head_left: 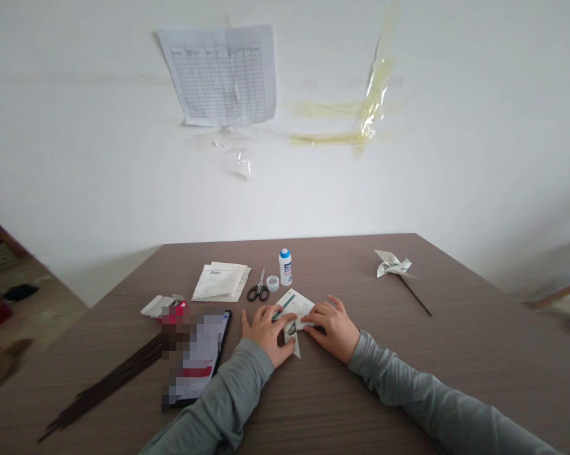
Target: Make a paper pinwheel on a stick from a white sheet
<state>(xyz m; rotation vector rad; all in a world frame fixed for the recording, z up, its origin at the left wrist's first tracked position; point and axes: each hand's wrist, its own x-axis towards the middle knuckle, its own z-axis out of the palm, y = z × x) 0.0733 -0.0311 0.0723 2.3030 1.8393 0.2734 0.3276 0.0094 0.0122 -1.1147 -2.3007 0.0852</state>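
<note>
Between my hands, on the brown table, lies a printed paper pinwheel (295, 304) with its corners partly folded in toward the middle. My left hand (267, 333) grips its left side, thumb and forefinger close to the centre. From the right, my right hand (335, 330) pinches a folded flap at the centre, its other fingers curled above the paper. Just beyond the hands stand a white glue bottle (285, 268) with a blue top and a small clear round cap (272, 284). Black-handled scissors (258, 289) lie beside the cap.
A stack of cut paper (220, 282) lies at the back left. Nearer are a small red and white box (169, 309), a phone (197, 360) and a bundle of thin dark sticks (109, 385). A pinwheel on a stick (393, 266) lies at right. A wall backs the table.
</note>
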